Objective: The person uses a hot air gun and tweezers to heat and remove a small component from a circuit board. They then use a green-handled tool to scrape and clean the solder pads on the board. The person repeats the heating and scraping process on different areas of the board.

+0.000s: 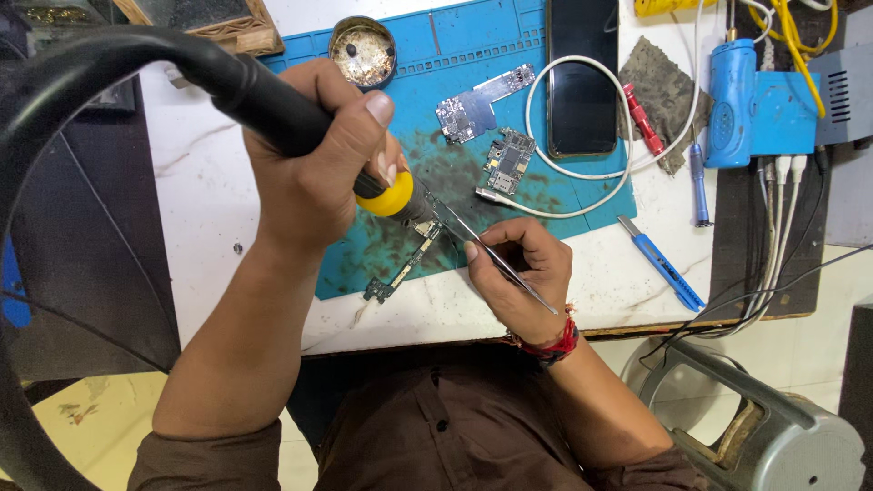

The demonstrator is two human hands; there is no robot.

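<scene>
The left hand (314, 168) was wrapped in a full fist around the black handle of a hot-air tool (273, 109), its yellow collar and nozzle angled down toward a narrow circuit board (405, 265) lying on the blue mat (473, 55) near the counter's front edge. That closed grip, thumb laid along the handle, seemingly served to steady the nozzle just over the board's upper end. The right hand (518, 277) had its fingers pressed together on a pair of metal tweezers (496, 259), whose tips met the board beside the nozzle, probably to pin or lift a small part while heat was applied.

Two other circuit boards (486, 105) lay farther back on the mat, well apart from the work, with a dark phone (582, 77) ringed by a white cable (591, 195) toward the mat's right edge. A round tin (362, 50) sat at the mat's back edge. A blue utility knife (662, 264) rested on the bare counter (209, 200) to the right. The left side of the counter offered open room; the front edge lay close under both wrists.
</scene>
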